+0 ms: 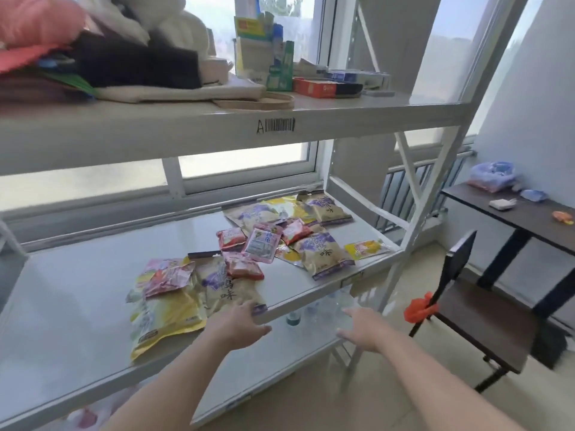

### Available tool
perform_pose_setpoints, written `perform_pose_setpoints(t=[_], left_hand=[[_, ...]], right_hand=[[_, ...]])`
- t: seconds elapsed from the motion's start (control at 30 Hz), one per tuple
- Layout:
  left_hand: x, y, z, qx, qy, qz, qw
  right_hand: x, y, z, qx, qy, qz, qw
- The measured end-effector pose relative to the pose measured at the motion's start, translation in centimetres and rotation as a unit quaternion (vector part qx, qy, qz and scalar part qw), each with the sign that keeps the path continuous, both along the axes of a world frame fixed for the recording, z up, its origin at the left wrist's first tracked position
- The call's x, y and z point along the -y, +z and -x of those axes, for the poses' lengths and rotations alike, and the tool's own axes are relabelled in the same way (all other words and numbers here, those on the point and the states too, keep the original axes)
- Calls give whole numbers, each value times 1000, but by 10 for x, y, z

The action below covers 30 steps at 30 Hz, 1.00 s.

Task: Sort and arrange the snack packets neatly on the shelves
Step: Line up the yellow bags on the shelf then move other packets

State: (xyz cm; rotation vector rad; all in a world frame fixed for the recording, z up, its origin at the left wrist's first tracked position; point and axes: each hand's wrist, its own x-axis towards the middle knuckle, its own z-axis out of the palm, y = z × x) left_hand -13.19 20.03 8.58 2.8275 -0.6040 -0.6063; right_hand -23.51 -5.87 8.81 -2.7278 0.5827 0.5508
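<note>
Bright daylight floods through the window [93, 181], washing it out; soft overall blur, wide-angle edge bending.

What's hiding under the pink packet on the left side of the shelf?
The pink packet lies on a big yellow packet, covering its top part. Anything else beneath is hidden.

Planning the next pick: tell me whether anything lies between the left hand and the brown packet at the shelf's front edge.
Nothing visible does. The left hand is open right at the near end of the brown paper packet with purple print. A small red packet lies on its far end.
</note>
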Motion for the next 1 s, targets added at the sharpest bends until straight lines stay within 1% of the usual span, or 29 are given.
perform_pose_setpoints(t=[0.13, 0.27, 0.37, 0.43, 0.6, 0.67, 0.77, 0.83, 0.9, 0.93, 1.0], left_hand=[[14, -8, -42, 5, 39, -2, 999], [18, -15, -66, 1, 82, -4, 997], [7, -17, -81, -3, 151, -11, 988], [-6, -22, -90, -9, 199, -12, 980], [-27, -22, -89, 24, 294, -9, 956], [-37, -25, -85, 60, 345, 2, 937], [-59, -38, -78, 121, 426, 14, 897], [-69, -49, -71, 181, 460, 12, 869], [-78, -59, -66, 227, 479, -6, 848], [-83, -65, -65, 219, 479, -30, 850], [-88, -76, -66, 164, 476, -70, 861]], right_hand=[[20, 7, -76, 3, 66, 33, 997], [33, 11, -149, -1, 122, 51, 991], [40, 10, -209, -12, 171, 70, 983], [40, 11, -243, 3, 193, 64, 979], [38, 14, -322, 46, 281, 59, 957], [41, 10, -354, 65, 290, 55, 953], [52, -2, -396, 96, 273, 30, 957], [61, -15, -421, 127, 265, 26, 956], [69, -28, -446, 150, 262, 46, 952], [73, -35, -458, 158, 264, 56, 950], [83, -50, -479, 165, 262, 75, 948]])
